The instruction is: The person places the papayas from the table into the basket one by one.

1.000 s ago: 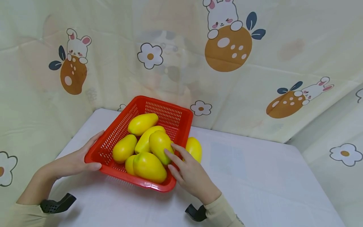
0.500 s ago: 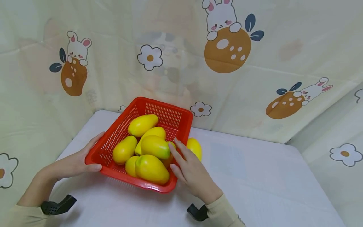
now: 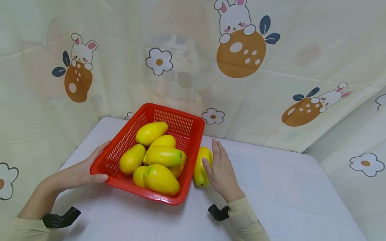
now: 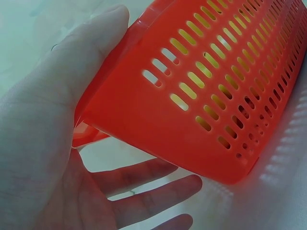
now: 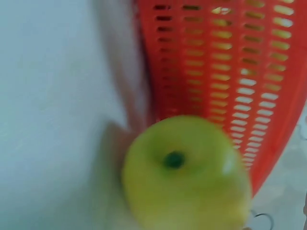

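A red plastic basket (image 3: 197, 134) with slotted walls holds several yellow mangoes, one of them a mango (image 3: 163, 156) lying across the top of the pile. My left hand (image 3: 79, 170) grips the basket's near left corner, thumb over the rim; in the left wrist view other fingers (image 4: 158, 196) spread below the rim on the outside. My right hand (image 3: 223, 172), fingers extended, is beside a loose mango (image 3: 201, 167) on the table, just outside the basket's right wall. The right wrist view shows that mango's greenish end (image 5: 187, 167) up close; whether the hand touches it, I cannot tell.
The basket stands on a table with a white cover (image 3: 280, 194). A cream curtain (image 3: 187, 83) printed with rabbits and flowers hangs behind the table and along its sides. Each wrist carries a black mount, such as the right one (image 3: 218, 212).
The right hand has set a mango crosswise on the pile, let it go, and moved right, out of the basket to the loose mango. The left hand has kept its hold on the basket.
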The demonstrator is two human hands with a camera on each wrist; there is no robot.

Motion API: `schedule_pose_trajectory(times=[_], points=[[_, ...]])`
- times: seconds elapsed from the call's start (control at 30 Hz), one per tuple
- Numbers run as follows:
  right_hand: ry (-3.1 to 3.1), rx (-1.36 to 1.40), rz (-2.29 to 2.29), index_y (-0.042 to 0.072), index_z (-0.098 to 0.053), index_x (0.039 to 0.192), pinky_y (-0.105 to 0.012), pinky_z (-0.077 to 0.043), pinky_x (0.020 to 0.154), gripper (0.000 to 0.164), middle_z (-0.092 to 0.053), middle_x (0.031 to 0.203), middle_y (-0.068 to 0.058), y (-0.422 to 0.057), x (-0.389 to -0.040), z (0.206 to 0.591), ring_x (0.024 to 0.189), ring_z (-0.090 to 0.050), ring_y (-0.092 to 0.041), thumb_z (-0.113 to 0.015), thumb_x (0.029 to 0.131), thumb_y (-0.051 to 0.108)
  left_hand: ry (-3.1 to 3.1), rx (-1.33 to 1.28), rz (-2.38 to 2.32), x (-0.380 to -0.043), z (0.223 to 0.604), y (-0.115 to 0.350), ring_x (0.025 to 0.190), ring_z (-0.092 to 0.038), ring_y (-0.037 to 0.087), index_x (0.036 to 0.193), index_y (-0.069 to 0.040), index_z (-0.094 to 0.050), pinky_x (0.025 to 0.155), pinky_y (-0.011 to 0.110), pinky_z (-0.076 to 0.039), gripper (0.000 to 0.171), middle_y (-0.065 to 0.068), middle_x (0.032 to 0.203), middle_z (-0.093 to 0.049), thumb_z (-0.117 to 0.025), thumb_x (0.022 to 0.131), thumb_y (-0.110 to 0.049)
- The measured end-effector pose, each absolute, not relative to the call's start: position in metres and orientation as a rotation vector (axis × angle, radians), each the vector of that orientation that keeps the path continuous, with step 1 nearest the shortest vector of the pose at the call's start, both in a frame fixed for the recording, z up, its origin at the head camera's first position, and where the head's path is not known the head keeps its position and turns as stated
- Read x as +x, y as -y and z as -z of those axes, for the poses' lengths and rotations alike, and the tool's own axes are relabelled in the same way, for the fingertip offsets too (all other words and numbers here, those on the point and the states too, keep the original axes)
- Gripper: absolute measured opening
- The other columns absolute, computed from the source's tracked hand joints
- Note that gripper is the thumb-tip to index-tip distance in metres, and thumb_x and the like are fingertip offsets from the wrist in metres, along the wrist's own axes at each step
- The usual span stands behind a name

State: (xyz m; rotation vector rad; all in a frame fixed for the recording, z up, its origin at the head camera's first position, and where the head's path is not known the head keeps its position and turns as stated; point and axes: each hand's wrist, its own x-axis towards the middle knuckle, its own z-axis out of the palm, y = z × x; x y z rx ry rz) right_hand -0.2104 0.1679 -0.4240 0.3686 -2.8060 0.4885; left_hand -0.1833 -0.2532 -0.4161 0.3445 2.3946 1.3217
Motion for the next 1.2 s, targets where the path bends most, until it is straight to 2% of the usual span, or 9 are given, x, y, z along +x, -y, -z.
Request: schedule_pose_trajectory(times=[0.3,0.6,0.9,0.97,1.2], points=[[2.953,0.296,-0.504,0.018,-0.004,0.146,-0.051,-0.039,0.096,0.072,-0.025,0.144,-0.019,-0.173,-0.217,0.446,0.122,-0.041,-0.036,-0.037,0.091,0.051,-2.395,0.343,-1.317,-0.184,0.417,0.253,0.122,-0.030,0.032,0.140,-0.042,0.009,0.071,0.032,-0.054,0.098,0.010,0.139,-0.023,-0.066,0.077,-0.034],[3.070,0.250,-0.608,0.030,-0.006,0.145,-0.050,-0.041,0.095,0.069,-0.024,0.145,-0.010,-0.170,-0.218,0.452,0.122,-0.042,-0.032,-0.034,0.089,0.059,-2.408,0.350,-1.307,-0.184,0.418,0.254,0.122,-0.030,0.032,0.140,-0.043,0.008,0.073,0.031,-0.054,0.097,0.009,0.139,-0.024,-0.065,0.078,-0.033],[3.076,0.293,-0.646,0.042,-0.008,0.142,-0.046,-0.045,0.091,0.063,-0.016,0.148,-0.004,-0.161,-0.216,0.452,0.120,-0.045,-0.028,-0.042,0.089,0.049,-2.433,0.366,-1.305,-0.183,0.419,0.253,0.123,-0.029,0.031,0.140,-0.041,0.010,0.071,0.031,-0.054,0.099,0.009,0.141,-0.021,-0.066,0.076,-0.035],[3.068,0.300,-0.652,0.041,-0.012,0.142,-0.046,-0.045,0.091,0.061,-0.015,0.148,-0.004,-0.161,-0.215,0.452,0.122,-0.044,-0.028,-0.043,0.089,0.047,-2.442,0.373,-1.301,-0.182,0.419,0.253,0.123,-0.029,0.030,0.140,-0.042,0.010,0.071,0.030,-0.055,0.100,0.008,0.142,-0.021,-0.067,0.076,-0.035],[3.012,0.340,-0.689,0.022,-0.025,0.139,-0.042,-0.043,0.094,0.058,-0.020,0.146,-0.005,-0.161,-0.215,0.449,0.121,-0.043,-0.025,-0.046,0.088,0.038,-2.435,0.371,-1.300,-0.182,0.418,0.253,0.123,-0.029,0.031,0.140,-0.042,0.010,0.071,0.031,-0.054,0.098,0.009,0.141,-0.021,-0.065,0.077,-0.035]])
